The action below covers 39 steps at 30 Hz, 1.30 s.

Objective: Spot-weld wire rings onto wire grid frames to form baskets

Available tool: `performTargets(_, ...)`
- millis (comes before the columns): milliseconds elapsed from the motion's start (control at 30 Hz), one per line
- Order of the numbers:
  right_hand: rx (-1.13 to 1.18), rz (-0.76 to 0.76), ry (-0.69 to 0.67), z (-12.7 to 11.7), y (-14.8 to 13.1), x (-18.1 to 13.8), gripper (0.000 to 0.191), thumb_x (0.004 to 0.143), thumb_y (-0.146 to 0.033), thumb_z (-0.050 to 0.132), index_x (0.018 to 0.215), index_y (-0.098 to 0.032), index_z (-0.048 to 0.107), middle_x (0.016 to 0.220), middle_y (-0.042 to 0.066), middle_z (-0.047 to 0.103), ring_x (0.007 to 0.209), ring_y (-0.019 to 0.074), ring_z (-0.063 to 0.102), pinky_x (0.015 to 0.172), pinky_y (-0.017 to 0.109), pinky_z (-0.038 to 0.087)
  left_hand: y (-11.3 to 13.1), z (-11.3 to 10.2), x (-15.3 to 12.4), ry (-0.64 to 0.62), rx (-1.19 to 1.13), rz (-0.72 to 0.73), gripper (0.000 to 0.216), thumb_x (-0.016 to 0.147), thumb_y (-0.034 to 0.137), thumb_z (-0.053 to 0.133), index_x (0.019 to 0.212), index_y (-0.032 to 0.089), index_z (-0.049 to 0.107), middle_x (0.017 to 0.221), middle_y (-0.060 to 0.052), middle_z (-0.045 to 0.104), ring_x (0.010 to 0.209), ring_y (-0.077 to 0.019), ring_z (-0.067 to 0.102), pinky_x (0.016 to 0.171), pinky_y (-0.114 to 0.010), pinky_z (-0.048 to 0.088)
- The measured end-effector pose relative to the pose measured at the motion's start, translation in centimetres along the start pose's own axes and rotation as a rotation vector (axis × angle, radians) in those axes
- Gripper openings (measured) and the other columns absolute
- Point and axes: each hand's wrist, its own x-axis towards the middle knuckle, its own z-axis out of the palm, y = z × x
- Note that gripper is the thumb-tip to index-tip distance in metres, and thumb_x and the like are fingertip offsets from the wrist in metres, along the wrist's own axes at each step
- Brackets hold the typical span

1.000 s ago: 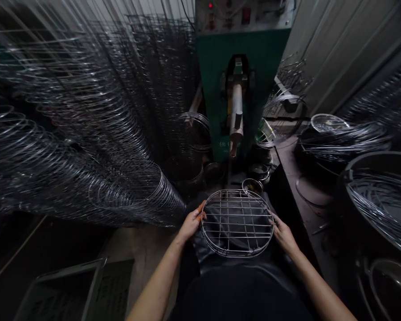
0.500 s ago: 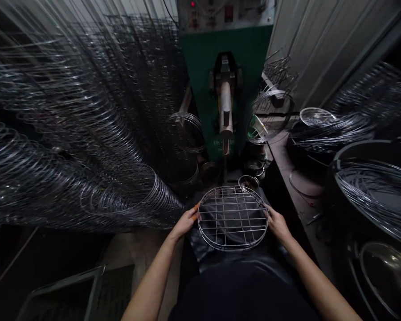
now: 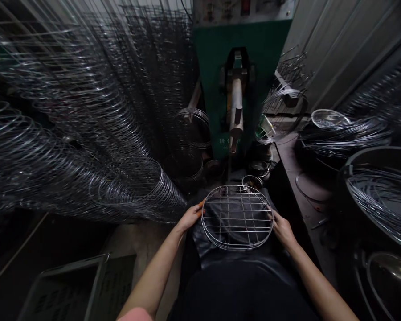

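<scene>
A round wire grid rack (image 3: pixel 237 217) lies flat over my lap, on a dark apron. My left hand (image 3: pixel 190 217) grips its left rim, fingers closed on the wire. My right hand (image 3: pixel 282 229) holds the right rim the same way. Straight ahead stands a green welding machine (image 3: pixel 238 76) with a metal electrode arm (image 3: pixel 235 111) pointing down toward the rack.
Long stacks of wire rings (image 3: pixel 87 147) fill the left side. On the right a dark bench (image 3: pixel 304 178) carries loose rings and black tubs (image 3: pixel 377 191) of wire hoops. Small metal cups (image 3: pixel 252 182) sit at the machine's foot. A grey crate (image 3: pixel 67 290) lies lower left.
Both hands keep hold of the rack, which stays over my lap. Only the view swings slightly left and back.
</scene>
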Motion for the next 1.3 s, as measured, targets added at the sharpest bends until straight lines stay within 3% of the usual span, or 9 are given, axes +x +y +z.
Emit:
performTargets(233, 0.119, 0.043, -0.043, -0.3, 0.5, -0.3, 0.055, 0.073, -0.049, 0.056, 0.119, -0.020, 0.059, 0.121, 0.007, 0.060, 0.115, 0.0265, 0.053, 0.101, 0.040, 0.037, -1.1, 0.1, -1.0, 0.187, 0.209, 0.130, 0.026, 0.066, 0.022, 0.069, 0.091, 0.021, 0.070, 0.089, -0.006, 0.063, 0.092, -0.0234, 0.057, 0.094, -0.038, 0.038)
performTargets(300, 0.157, 0.046, -0.077, -0.5, 0.5, -0.4, 0.054, 0.073, -0.049, 0.057, 0.119, -0.021, 0.060, 0.123, 0.006, 0.059, 0.118, 0.0257, 0.050, 0.103, 0.040, 0.035, -0.8, -1.0, -1.3, 0.096, 0.286, 0.125, 0.029, 0.066, 0.025, 0.070, 0.095, 0.022, 0.070, 0.101, -0.008, 0.061, 0.104, -0.0268, 0.053, 0.100, -0.040, 0.033)
performTargets(367, 0.161, 0.050, -0.102, -0.7, 0.3, -0.4, 0.053, 0.073, -0.049, 0.058, 0.119, -0.021, 0.060, 0.123, 0.005, 0.059, 0.119, 0.0255, 0.049, 0.104, 0.040, 0.033, -0.1, -2.2, -1.6, -0.108, 0.352, 0.077, 0.046, 0.063, 0.029, 0.073, 0.108, 0.022, 0.065, 0.123, -0.010, 0.053, 0.122, -0.0304, 0.040, 0.108, -0.041, 0.024)
performTargets(433, 0.138, 0.048, -0.109, -0.7, 0.2, -0.5, 0.052, 0.074, -0.047, 0.058, 0.119, -0.021, 0.060, 0.123, 0.004, 0.059, 0.119, 0.0256, 0.049, 0.105, 0.040, 0.033, 0.6, -2.9, -1.9, -0.320, 0.481, 0.029, 0.075, 0.057, 0.035, 0.077, 0.126, 0.023, 0.051, 0.142, -0.009, 0.034, 0.134, -0.0318, 0.022, 0.112, -0.042, 0.014)
performTargets(500, 0.112, 0.040, -0.102, -0.5, 0.3, -0.6, 0.051, 0.075, -0.044, 0.058, 0.121, -0.021, 0.058, 0.124, 0.004, 0.058, 0.120, 0.0251, 0.048, 0.105, 0.039, 0.033, 0.8, -2.7, -2.3, -0.412, 0.681, -0.018, 0.103, 0.052, 0.041, 0.080, 0.139, 0.022, 0.028, 0.150, -0.011, 0.015, 0.138, -0.0326, 0.007, 0.112, -0.047, 0.006)
performTargets(633, 0.067, 0.036, -0.074, 0.1, 1.2, -0.7, 0.051, 0.078, -0.039, 0.054, 0.125, -0.021, 0.054, 0.125, 0.004, 0.057, 0.120, 0.0244, 0.048, 0.104, 0.039, 0.033, -0.2, -0.6, -3.6, -0.278, 0.995, -0.087, 0.119, 0.056, 0.051, 0.076, 0.143, 0.020, 0.001, 0.151, -0.015, -0.003, 0.137, -0.0341, -0.009, 0.107, -0.059, -0.001)
performTargets(1033, -0.173, 0.027, -0.011, 0.3, 2.3, -1.7, 0.045, 0.080, -0.038, 0.050, 0.125, -0.037, 0.052, 0.114, -0.003, 0.065, 0.104, 0.0256, 0.061, 0.085, 0.038, 0.050, -1.3, 1.5, -4.0, -0.185, 1.221, -0.093, 0.119, 0.056, 0.053, 0.072, 0.142, 0.015, -0.002, 0.149, -0.017, -0.007, 0.137, -0.0329, -0.012, 0.103, -0.064, -0.001)
performTargets(1167, 0.039, 0.031, -0.013, -0.3, 1.6, -1.7, 0.037, 0.075, -0.040, 0.057, 0.111, -0.033, 0.064, 0.109, 0.001, 0.067, 0.107, 0.0287, 0.059, 0.087, 0.039, 0.050, -2.3, 1.7, -4.1, -0.153, 1.186, -0.095, 0.120, 0.055, 0.051, 0.073, 0.142, 0.017, -0.003, 0.149, -0.014, -0.010, 0.137, -0.0304, -0.014, 0.105, -0.061, 0.000)
performTargets(1300, 0.302, 0.130, 0.132, -2.4, 0.3, 3.0, 0.023, 0.067, -0.040, 0.066, 0.082, -0.024, 0.072, 0.084, 0.005, 0.072, 0.090, 0.0277, 0.065, 0.077, 0.035, 0.053, -2.9, 1.9, -3.8, -0.154, 1.142, -0.130, 0.126, 0.049, 0.048, 0.076, 0.141, 0.015, -0.004, 0.149, -0.015, -0.012, 0.136, -0.0303, -0.013, 0.108, -0.055, 0.002)
